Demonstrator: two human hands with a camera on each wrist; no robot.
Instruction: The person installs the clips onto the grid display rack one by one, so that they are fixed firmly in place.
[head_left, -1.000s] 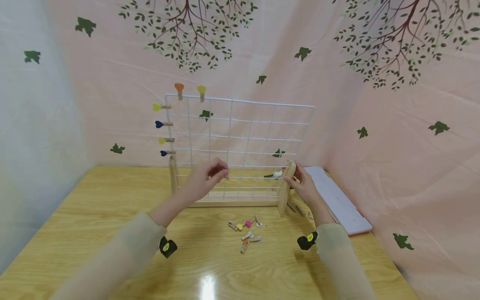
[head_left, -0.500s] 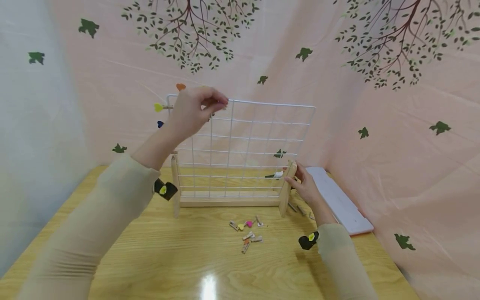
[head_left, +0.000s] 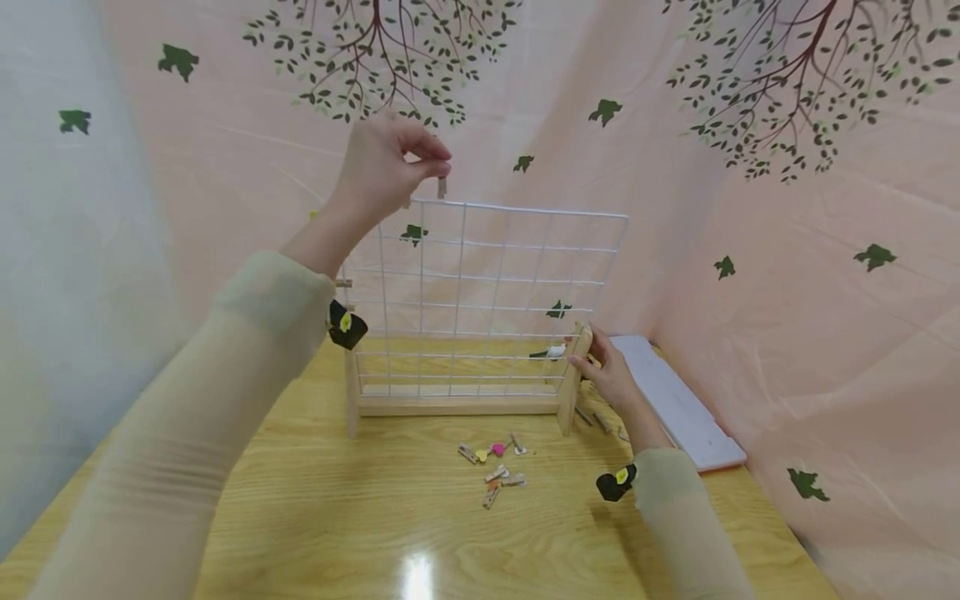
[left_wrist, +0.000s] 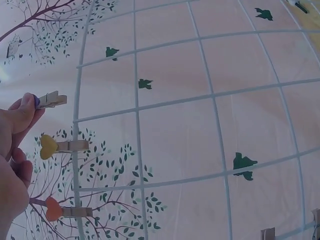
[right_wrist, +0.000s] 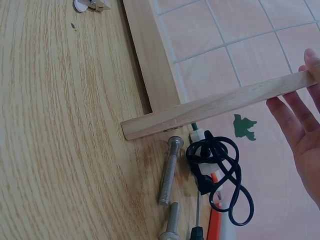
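My left hand (head_left: 390, 162) pinches a small wooden clothespin (left_wrist: 51, 100) by its purple-blue end, thumb against fingertip. The clothespin's jaws point down just over the top wire of the white wire grid (head_left: 462, 275); in the left wrist view a small gap shows between them. Beside it on that wire sit a clothespin with a yellow heart (left_wrist: 48, 147) and one with an orange heart (left_wrist: 54, 209). My right hand (head_left: 613, 377) grips the upper part of the grid stand's right wooden post (head_left: 572, 387), with fingers and thumb on either side. My left forearm hides most clips on the grid's left edge.
Several loose clothespins with hearts (head_left: 491, 475) lie on the wooden table before the stand. Right of the post are metal bolts (right_wrist: 171, 170), a coiled black cord (right_wrist: 212, 172) and a long white board (head_left: 678, 404). A printed cloth (head_left: 810, 333) hangs behind.
My left hand has risen from in front of the grid's lower middle to above its top wire, carrying the clothespin. The right hand stays at the post.
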